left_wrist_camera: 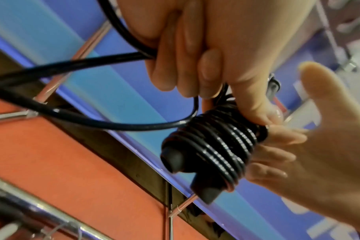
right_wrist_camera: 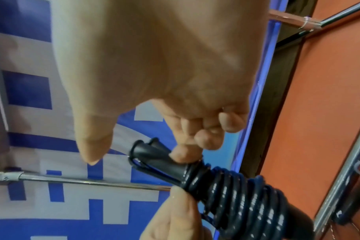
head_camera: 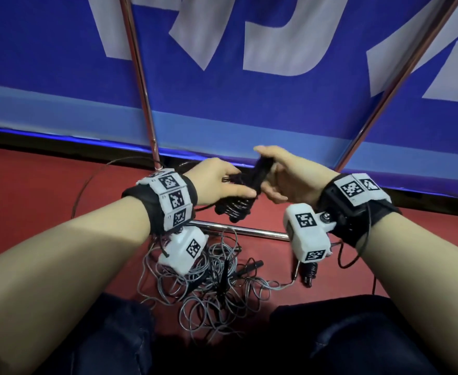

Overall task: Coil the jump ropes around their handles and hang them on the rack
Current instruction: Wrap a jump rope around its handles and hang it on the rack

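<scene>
The blue banner (head_camera: 222, 85) fills the back, and the chrome rack (head_camera: 138, 77) stands in front of it with its low bar just beneath the hands. Below that bar a tangle of grey jump ropes (head_camera: 208, 282) waits on the red floor (head_camera: 33, 185). Above the bar, the black jump rope (left_wrist_camera: 212, 146) is bundled, its two handles (left_wrist_camera: 175, 160) side by side with cord wound tight over them. The left hand (head_camera: 217, 182) holds the bundle, fingers (left_wrist_camera: 277, 155) flat under the coils and thumb pressing on top. The right hand (head_camera: 284, 177) curls its fingers (right_wrist_camera: 208, 139) around the loose cord at the handle tops. Judging from here, winding is nearly done; keep the tail taut, lay each turn beside the last, and pin it with the left thumb.
</scene>
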Demonstrator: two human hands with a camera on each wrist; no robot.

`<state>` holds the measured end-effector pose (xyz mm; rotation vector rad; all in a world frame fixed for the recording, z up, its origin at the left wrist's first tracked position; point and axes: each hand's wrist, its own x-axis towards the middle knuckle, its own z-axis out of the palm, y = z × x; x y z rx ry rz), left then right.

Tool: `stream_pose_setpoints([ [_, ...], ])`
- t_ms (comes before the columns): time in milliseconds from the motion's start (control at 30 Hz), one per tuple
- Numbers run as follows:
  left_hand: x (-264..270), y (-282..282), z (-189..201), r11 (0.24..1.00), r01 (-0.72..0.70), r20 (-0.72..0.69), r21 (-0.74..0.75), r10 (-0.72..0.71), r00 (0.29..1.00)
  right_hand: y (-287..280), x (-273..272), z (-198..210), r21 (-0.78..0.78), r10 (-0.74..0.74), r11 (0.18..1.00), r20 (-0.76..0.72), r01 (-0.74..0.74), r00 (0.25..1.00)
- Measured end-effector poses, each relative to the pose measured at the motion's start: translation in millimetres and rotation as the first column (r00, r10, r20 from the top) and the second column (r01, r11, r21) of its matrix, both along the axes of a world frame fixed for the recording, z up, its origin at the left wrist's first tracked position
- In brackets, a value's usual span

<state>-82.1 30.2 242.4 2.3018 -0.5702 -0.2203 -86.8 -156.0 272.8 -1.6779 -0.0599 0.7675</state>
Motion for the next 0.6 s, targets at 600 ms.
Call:
stream_pose_setpoints([
  [600, -0.1, -4.5, 9.9, 0.903, -0.173, -0.171, -0.395, 0.112, 0.979, 18.4, -9.7, -3.6, 0.253, -0.156, 0.961, 0.175, 0.109, 0.972],
])
